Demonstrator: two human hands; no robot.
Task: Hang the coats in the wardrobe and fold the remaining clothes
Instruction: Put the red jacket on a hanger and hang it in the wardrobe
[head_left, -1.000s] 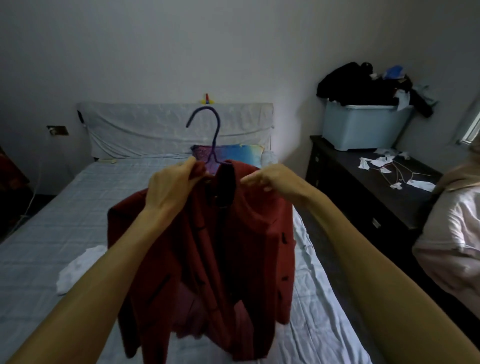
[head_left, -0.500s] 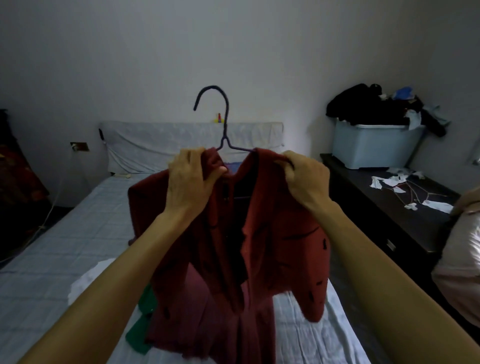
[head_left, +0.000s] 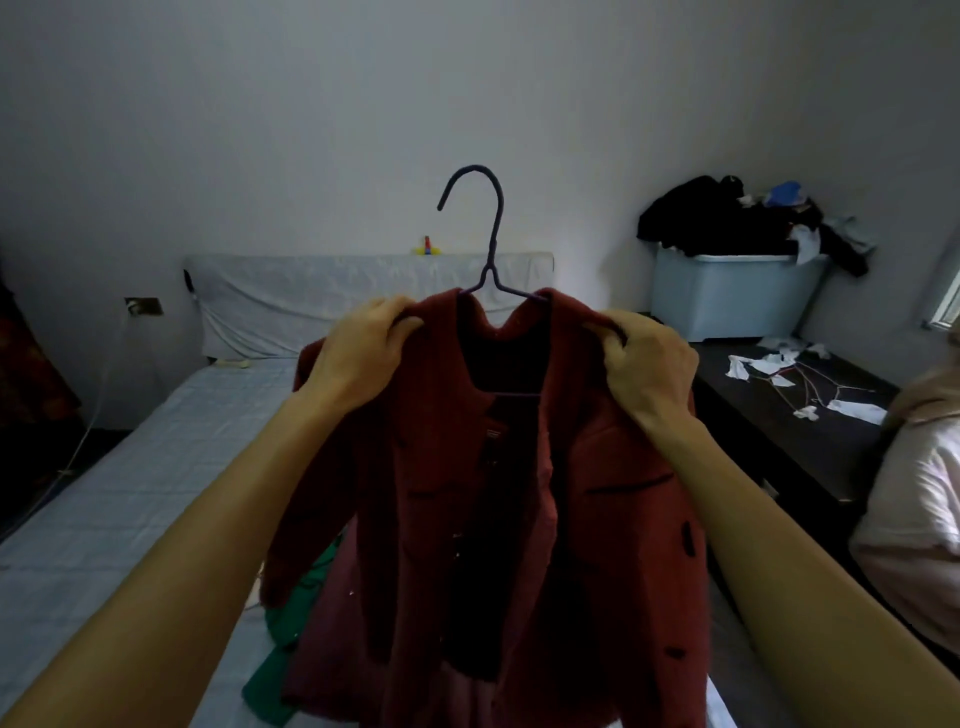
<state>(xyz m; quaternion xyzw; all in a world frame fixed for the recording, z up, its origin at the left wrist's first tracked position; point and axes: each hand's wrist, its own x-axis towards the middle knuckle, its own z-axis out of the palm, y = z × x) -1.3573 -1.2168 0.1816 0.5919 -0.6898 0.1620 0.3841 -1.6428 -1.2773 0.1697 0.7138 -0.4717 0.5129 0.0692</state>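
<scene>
A dark red coat (head_left: 431, 499) with black buttons hangs open in front of me on a purple wire hanger (head_left: 488, 228), whose hook stands upright above the collar. My left hand (head_left: 363, 353) grips the coat's left shoulder over the hanger. My right hand (head_left: 644, 364) grips the right shoulder the same way. The coat's hem drapes down over the bed (head_left: 130, 493). A green garment (head_left: 280, 660) lies on the bed, partly hidden behind the coat.
A dark dresser (head_left: 810, 426) stands to the right of the bed with a light blue bin (head_left: 727, 296) piled with dark clothes, plus wire hangers and white scraps. Another person in a pale top (head_left: 919, 519) is at the right edge.
Both hands have spread apart from the collar to the coat's shoulders and lifted the coat higher. The coat now hangs open and squarer on the hanger.
</scene>
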